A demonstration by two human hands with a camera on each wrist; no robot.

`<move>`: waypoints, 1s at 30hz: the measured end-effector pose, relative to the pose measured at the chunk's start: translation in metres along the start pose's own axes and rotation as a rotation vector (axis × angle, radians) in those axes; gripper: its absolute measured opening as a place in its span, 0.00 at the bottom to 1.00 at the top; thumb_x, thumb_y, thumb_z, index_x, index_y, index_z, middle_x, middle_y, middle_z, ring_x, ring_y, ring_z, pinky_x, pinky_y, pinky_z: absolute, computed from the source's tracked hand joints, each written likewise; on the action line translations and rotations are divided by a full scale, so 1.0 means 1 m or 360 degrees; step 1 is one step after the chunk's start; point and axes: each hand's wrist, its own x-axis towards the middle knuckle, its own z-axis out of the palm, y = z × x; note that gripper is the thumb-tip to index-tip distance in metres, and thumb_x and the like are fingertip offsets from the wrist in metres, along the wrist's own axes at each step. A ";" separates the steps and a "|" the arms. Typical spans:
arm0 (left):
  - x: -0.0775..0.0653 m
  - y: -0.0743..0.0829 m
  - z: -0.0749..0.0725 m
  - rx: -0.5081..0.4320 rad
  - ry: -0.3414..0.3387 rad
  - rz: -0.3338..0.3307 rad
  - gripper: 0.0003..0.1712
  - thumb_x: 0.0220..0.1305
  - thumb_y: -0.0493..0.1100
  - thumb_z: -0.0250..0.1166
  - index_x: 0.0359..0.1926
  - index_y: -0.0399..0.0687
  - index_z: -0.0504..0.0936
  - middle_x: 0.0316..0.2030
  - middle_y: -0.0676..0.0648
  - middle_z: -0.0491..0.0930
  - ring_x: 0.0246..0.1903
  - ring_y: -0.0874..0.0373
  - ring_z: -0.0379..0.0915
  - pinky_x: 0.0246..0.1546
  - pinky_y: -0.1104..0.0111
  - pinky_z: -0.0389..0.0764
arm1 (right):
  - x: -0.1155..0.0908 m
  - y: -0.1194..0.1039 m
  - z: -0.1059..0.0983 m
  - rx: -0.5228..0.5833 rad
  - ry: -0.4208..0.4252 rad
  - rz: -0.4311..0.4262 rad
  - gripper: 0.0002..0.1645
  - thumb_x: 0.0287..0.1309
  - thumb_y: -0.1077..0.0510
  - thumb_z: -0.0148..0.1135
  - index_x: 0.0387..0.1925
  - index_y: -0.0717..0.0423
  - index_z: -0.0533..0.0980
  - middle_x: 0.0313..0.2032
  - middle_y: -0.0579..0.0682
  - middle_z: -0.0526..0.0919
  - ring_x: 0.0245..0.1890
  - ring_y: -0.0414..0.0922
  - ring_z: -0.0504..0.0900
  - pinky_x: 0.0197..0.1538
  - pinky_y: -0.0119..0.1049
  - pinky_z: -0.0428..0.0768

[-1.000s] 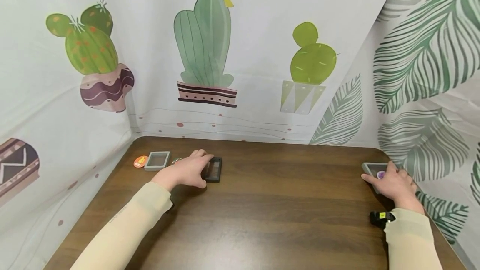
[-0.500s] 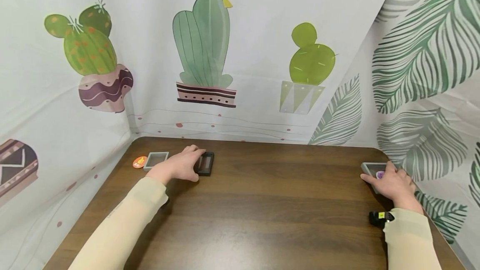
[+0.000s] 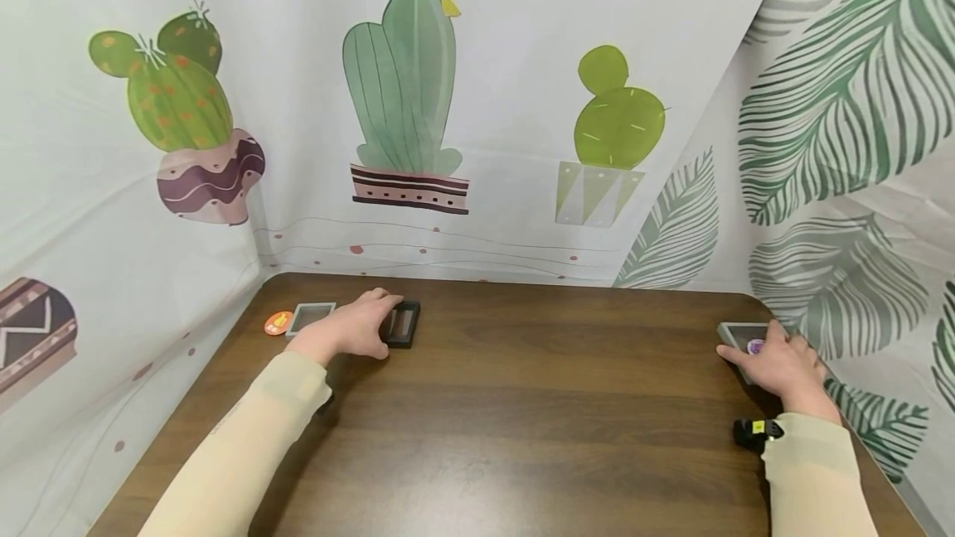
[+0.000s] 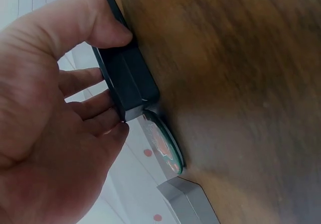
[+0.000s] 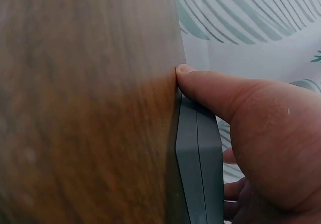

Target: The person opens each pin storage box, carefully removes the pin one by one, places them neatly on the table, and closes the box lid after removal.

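Note:
At the back left of the table, my left hand (image 3: 354,330) grips a small black box-like frame (image 3: 414,326) with a see-through middle. In the left wrist view the thumb presses the near side of the black frame (image 4: 133,81) and the fingers lie along its far side. Close to its end is a round green-edged badge (image 4: 164,142), hidden by the hand in the head view. At the right edge my right hand (image 3: 787,367) holds a grey frame (image 3: 727,333), its thumb on the near corner (image 5: 188,106). A purple round badge (image 3: 756,346) shows inside that frame.
Left of my left hand lies another grey frame (image 3: 317,305), partly covered by the wrist. Beside it is an orange round badge (image 3: 278,322). Patterned cloth (image 3: 515,147) hangs behind and along both sides of the brown wooden table (image 3: 552,421).
My left hand has slid the black frame leftward and slightly back, closer to the left grey frame. The green-edged badge has gone behind the hand in the head view. My right hand stays put.

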 end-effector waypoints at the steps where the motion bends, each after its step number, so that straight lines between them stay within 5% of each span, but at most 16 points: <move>1: 0.001 0.000 -0.001 0.0008 -0.0007 -0.0007 0.56 0.38 0.47 0.73 0.71 0.41 0.62 0.64 0.40 0.64 0.60 0.48 0.62 0.50 0.53 0.74 | 0.000 0.001 0.000 -0.0001 0.0001 0.0001 0.72 0.55 0.20 0.50 0.71 0.76 0.38 0.58 0.90 0.46 0.54 0.85 0.49 0.48 0.77 0.53; 10: 0.003 0.003 -0.006 -0.0043 -0.0035 -0.0035 0.54 0.39 0.45 0.74 0.71 0.42 0.63 0.65 0.41 0.65 0.55 0.49 0.68 0.50 0.53 0.74 | 0.001 0.002 -0.001 -0.0011 0.0014 0.0000 0.72 0.55 0.20 0.50 0.71 0.76 0.39 0.57 0.90 0.47 0.54 0.85 0.49 0.48 0.76 0.53; 30: 0.002 -0.011 0.012 -0.0222 0.0117 0.0017 0.54 0.38 0.43 0.72 0.71 0.42 0.64 0.67 0.38 0.63 0.63 0.45 0.62 0.56 0.52 0.70 | 0.000 0.000 0.001 -0.0015 0.0028 0.0011 0.72 0.55 0.21 0.52 0.71 0.75 0.40 0.58 0.88 0.49 0.54 0.84 0.50 0.49 0.76 0.55</move>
